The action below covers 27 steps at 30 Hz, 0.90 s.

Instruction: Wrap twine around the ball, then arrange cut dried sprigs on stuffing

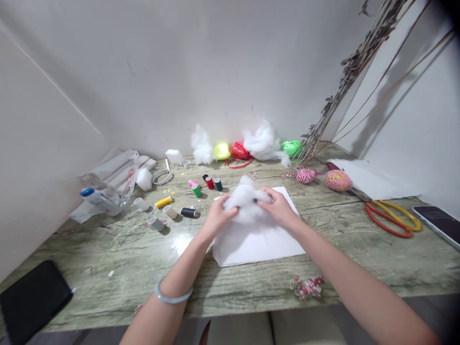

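Note:
Both my hands grip one clump of white stuffing fluff [245, 199] above a white sheet [258, 242] lying on the table. My left hand [217, 216] pinches the clump's left side, fingers closed into it. My right hand [278, 206] holds the right side, fingers curled on the fluff. A pale bangle circles my left wrist.
Several thread spools [196, 190] lie left of the sheet. More fluff [264, 141], coloured raffia balls [240, 150], a yarn ball [338, 180], scissors [391, 218], a phone [440, 223], a glue bottle [98, 200] and a black pouch [34, 299] sit around the table [359, 268]. Dried branches lean at right.

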Each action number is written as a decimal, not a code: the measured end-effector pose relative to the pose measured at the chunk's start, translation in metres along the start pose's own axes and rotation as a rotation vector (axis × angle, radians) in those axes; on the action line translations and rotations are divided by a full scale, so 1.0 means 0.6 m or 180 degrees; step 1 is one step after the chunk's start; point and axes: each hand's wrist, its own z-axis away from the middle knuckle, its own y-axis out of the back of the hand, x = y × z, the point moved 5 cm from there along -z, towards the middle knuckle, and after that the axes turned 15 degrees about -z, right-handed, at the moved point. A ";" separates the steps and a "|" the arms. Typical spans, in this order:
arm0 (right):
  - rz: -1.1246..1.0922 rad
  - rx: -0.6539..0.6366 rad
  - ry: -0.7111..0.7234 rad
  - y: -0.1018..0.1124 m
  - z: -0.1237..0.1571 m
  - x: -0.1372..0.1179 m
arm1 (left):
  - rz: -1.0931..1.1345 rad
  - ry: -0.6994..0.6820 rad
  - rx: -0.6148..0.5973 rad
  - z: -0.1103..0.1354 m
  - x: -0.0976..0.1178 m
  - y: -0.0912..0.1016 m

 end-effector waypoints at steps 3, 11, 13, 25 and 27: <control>-0.0203 0.0469 -0.0074 0.034 -0.012 0.000 | 0.0123 0.0157 -0.0022 -0.006 -0.015 0.007; -0.0692 0.0609 -0.0765 0.053 -0.011 0.009 | 0.0956 0.0072 -0.0143 -0.016 -0.025 0.002; -0.0505 0.0439 -0.0762 0.047 -0.008 0.005 | 0.1154 -0.0021 -0.0149 -0.012 -0.016 0.000; 0.0388 -0.0242 0.0239 -0.001 0.010 -0.027 | 0.1724 0.0139 -0.0455 0.004 0.002 -0.008; 0.0522 -0.0570 0.0294 -0.024 0.020 -0.023 | 0.1648 -0.0001 -0.0455 0.008 0.013 -0.008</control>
